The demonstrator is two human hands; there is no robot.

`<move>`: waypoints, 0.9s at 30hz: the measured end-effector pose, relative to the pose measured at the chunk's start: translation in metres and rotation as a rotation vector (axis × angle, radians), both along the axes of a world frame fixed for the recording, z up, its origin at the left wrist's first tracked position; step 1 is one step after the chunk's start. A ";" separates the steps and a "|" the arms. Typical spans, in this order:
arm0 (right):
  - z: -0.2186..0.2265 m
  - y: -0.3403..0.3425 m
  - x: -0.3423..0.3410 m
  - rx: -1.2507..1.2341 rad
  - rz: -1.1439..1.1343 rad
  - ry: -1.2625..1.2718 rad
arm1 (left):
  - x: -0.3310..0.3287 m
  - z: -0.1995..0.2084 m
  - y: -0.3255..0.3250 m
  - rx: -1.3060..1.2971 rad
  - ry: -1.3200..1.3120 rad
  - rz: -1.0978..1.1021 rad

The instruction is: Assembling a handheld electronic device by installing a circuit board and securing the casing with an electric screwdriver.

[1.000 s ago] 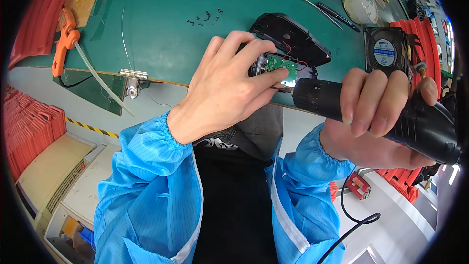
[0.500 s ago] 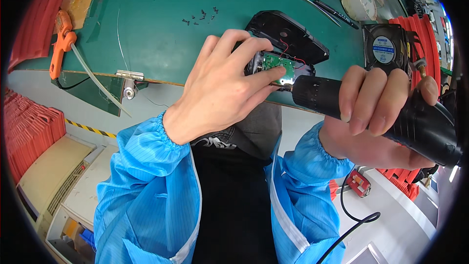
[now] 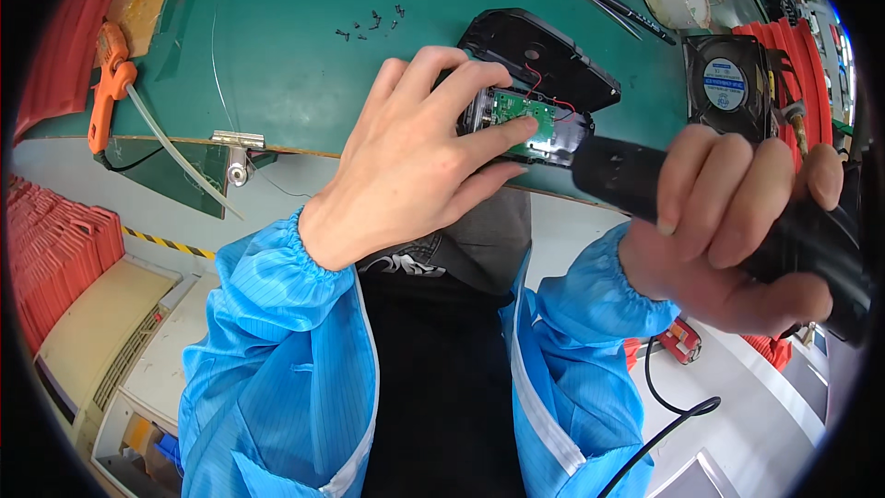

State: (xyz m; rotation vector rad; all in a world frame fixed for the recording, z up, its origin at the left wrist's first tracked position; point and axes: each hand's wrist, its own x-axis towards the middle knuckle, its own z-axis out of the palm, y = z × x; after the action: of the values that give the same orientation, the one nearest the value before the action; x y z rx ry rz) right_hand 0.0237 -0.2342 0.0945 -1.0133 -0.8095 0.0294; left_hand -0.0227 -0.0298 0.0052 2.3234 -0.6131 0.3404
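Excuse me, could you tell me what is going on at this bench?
A person in a blue coat works on an opened black device on a green mat. The left hand steadies its green circuit board, while the right hand grips a black power screwdriver whose tip is at the board's edge. Loose screws lie nearby.

The left hand (image 3: 415, 152) covers the near left part of the opened black device (image 3: 544, 74). The tip of the black power tool (image 3: 737, 221) is hidden; its rear runs off the right edge. The tiny screws (image 3: 373, 23) are too small to tell apart.
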 end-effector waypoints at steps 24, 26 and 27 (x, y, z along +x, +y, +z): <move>-0.016 0.015 0.019 -0.137 -0.201 -0.047 | 0.002 -0.002 -0.001 0.014 -0.026 0.011; -0.015 0.017 0.017 -0.154 -0.270 -0.032 | 0.001 -0.002 -0.002 0.014 -0.027 0.010; -0.015 0.019 0.017 -0.161 -0.303 -0.025 | 0.001 -0.001 -0.002 0.018 -0.030 0.011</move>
State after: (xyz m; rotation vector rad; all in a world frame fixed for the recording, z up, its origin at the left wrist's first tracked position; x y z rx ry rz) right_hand 0.0404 -0.2156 0.0797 -1.2832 -0.6767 -0.1803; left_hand -0.0216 -0.0316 0.0038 2.3435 -0.6208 0.3762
